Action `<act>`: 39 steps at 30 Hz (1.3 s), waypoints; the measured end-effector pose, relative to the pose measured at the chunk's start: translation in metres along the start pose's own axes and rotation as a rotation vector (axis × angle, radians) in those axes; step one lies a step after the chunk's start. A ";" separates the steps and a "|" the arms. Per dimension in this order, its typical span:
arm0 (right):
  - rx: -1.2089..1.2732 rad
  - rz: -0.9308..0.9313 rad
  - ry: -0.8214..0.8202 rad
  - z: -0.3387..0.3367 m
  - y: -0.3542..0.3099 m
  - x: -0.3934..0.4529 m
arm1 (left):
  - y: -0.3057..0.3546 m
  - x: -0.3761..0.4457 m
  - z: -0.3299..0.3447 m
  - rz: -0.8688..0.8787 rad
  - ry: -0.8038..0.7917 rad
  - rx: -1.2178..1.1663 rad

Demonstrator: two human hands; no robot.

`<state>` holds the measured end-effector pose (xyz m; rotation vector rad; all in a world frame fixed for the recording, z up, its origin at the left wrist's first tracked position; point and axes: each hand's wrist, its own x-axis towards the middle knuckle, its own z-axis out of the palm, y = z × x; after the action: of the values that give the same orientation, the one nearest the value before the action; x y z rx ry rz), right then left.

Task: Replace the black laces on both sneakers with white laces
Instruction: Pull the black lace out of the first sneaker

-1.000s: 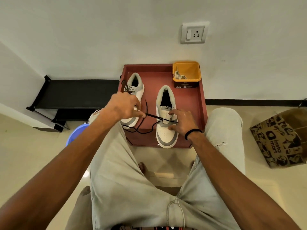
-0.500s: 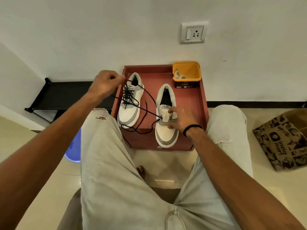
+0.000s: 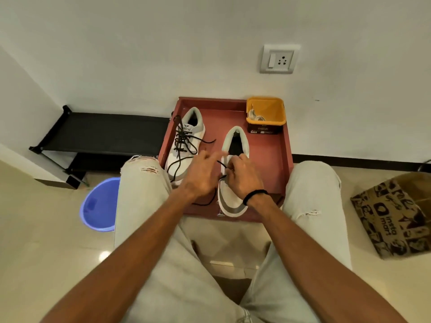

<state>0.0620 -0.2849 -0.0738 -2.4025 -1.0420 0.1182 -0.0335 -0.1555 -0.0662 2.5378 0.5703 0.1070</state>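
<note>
Two white-and-grey sneakers stand on a red tray (image 3: 285, 159) on the floor. The left sneaker (image 3: 197, 127) is laced in black, and a loose black lace (image 3: 205, 202) lies across it and trails over the tray. My right hand (image 3: 242, 178) sits on the right sneaker (image 3: 233, 203), with its fingertips curled on a stretch of that black lace at the eyelets. My left hand (image 3: 200, 176) hovers just left of it with fingers stretched toward the same spot, holding nothing. White laces (image 3: 256, 117) lie in a yellow box (image 3: 265, 100) at the tray's back right.
A blue bucket (image 3: 100, 203) stands on the floor at the left, behind my left knee. A low black rack (image 3: 105, 131) runs along the wall, and a printed paper bag (image 3: 391, 215) stands at the right. My knees flank the tray.
My left hand let go of the black lace it had pulled up to the left and came back down beside my right hand. The lace now lies slack over the left sneaker.
</note>
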 end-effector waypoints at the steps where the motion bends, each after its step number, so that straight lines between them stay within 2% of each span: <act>1: 0.025 0.005 0.000 0.002 0.000 0.000 | 0.003 0.000 0.009 0.026 -0.043 0.025; 4: 0.084 0.028 -0.013 0.007 0.004 -0.001 | 0.006 0.003 0.023 0.038 -0.071 0.033; 7: 0.158 0.037 0.014 0.012 0.011 -0.003 | 0.005 0.004 0.027 0.036 0.003 0.086; 9: 0.235 0.089 0.033 0.012 0.013 -0.002 | 0.006 0.006 0.027 0.039 0.061 0.077; 21: 0.751 0.405 0.122 0.013 0.020 -0.005 | 0.009 0.013 0.036 0.021 0.093 -0.110; 29: 0.933 0.429 0.165 0.000 0.017 -0.002 | 0.010 0.012 0.035 -0.003 0.092 -0.116; 39: 1.017 0.415 0.202 -0.032 0.016 0.012 | 0.010 0.013 0.034 -0.026 0.085 -0.157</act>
<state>0.0898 -0.2993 -0.0523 -1.5910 -0.2381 0.4235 -0.0119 -0.1739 -0.0906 2.3816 0.6036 0.2411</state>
